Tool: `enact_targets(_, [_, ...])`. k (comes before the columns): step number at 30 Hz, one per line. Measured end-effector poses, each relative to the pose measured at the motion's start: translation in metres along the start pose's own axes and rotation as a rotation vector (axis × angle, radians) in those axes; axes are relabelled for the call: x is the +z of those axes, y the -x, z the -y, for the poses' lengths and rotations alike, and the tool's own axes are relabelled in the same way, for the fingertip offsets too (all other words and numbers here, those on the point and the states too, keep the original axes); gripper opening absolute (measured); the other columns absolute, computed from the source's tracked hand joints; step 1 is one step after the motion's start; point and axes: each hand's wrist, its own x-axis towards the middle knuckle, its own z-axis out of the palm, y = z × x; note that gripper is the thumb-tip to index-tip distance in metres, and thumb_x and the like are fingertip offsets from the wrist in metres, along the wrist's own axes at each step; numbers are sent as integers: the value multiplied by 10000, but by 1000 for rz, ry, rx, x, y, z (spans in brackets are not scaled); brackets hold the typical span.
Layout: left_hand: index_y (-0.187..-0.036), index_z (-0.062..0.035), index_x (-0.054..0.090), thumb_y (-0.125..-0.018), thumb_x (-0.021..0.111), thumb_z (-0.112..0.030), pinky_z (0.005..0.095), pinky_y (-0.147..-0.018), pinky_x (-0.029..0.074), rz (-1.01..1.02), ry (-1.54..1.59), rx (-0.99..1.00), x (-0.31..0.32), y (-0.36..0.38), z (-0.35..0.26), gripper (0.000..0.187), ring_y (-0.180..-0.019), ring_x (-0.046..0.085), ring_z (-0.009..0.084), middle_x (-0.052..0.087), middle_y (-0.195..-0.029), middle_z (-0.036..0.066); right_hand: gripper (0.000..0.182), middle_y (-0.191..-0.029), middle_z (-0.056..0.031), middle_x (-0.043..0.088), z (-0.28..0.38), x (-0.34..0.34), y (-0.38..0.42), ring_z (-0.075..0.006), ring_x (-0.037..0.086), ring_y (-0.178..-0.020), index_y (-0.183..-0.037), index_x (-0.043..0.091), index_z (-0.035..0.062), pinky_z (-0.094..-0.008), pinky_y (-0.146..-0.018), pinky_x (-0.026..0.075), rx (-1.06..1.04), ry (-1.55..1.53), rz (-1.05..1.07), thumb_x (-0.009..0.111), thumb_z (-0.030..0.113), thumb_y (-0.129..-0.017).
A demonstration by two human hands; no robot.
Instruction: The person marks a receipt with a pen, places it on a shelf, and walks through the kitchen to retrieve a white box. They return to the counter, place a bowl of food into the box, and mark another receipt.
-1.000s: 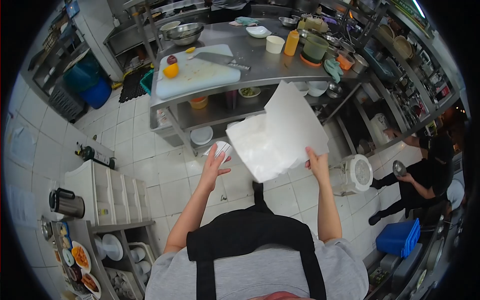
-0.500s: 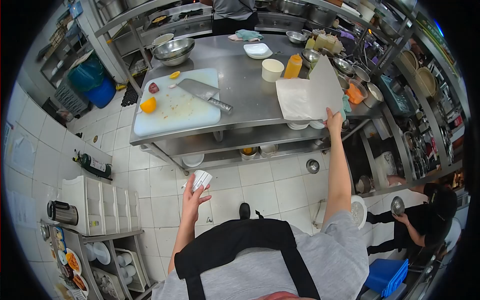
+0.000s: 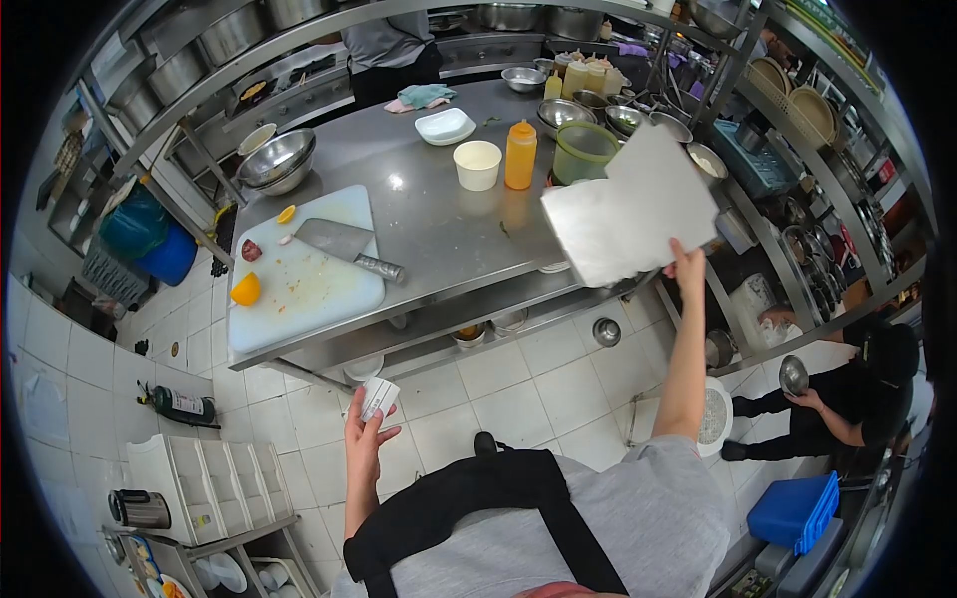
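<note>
My right hand (image 3: 686,269) grips the lower edge of a white paper sheet (image 3: 633,214), bent into two panels and held out over the worktable's right end. Behind the sheet stands a green tub (image 3: 585,151), partly covered by it. My left hand (image 3: 365,434), low in front of the table, has its fingers around a small white piece with printed text (image 3: 379,397), its exact kind unclear. Closest to the sheet on the table are an orange squeeze bottle (image 3: 520,155) and a white tub (image 3: 478,165).
A cleaver (image 3: 339,239) lies on the white cutting board (image 3: 319,317) beside a cut orange fruit (image 3: 245,289). Steel bowls (image 3: 279,159) are stacked behind. To the right, a person in black (image 3: 832,399) holds a metal bowl (image 3: 794,375). A blue box (image 3: 795,510) stands lower right.
My view has turned rightward. The paper sheet has shifted, so the green tub shows and the orange food container is hidden. My left hand still holds the small white piece.
</note>
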Motion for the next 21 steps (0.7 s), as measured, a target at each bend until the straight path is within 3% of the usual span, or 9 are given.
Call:
enact_targets(4, [-1344,-46,244,-836,446,-98,316,-668,529,9,-66,24,8,-15,-10,549,-994,558,223,472,-1204,165,309,-486,-57,518,31,-36,-31,-115,475,-355,-762,557,-44,-237,-320,345,-51,-211,-83,544,250,-855])
enact_targets(8, [-1343,-53,254,-835,443,-92,316,-670,529,38,-54,39,14,-36,-22,543,-994,558,223,469,-1208,164,245,-618,-87,579,66,-21,-89,-142,550,-450,-847,550,-56,-226,-370,412,-141,-354,-107,508,185,-866])
enact_targets(13, [-1347,-79,262,-836,434,-71,317,-687,526,103,-41,41,22,-77,-32,539,-996,555,221,473,-1207,158,276,-687,-191,597,83,41,-184,-227,612,-525,-924,485,-112,-286,-450,505,-25,-348,-131,477,156,-863])
enact_targets(16, [-1351,-88,258,-836,436,-67,320,-699,523,135,-80,67,33,-107,-51,545,-1000,549,215,481,-1199,150,269,-684,-199,599,108,91,-207,-252,621,-528,-932,454,-127,-325,-454,514,-73,-397,-131,448,132,-862])
enact_targets(18, [-1353,-91,256,-832,445,-66,324,-704,521,151,-43,104,34,-126,-62,555,-998,545,210,485,-1194,143,266,-697,-196,602,124,122,-227,-258,626,-535,-957,456,-117,-343,-448,515,2,-284,-197,452,130,-857])
enact_targets(19, [-1357,-84,241,-835,445,-37,309,-702,521,160,-51,125,35,-133,-69,563,-997,546,204,485,-1191,142,243,-636,-208,605,135,138,-228,-277,624,-503,-884,484,-132,-325,-428,515,-71,-330,-246,470,102,-819])
enact_targets(21, [-1360,-77,231,-831,445,5,289,-696,524,155,-63,145,35,-144,-80,576,-992,547,195,483,-1185,141,250,-651,-194,605,109,168,-274,-264,627,-518,-936,486,-103,-326,-418,515,-51,-246,-224,469,125,-834])
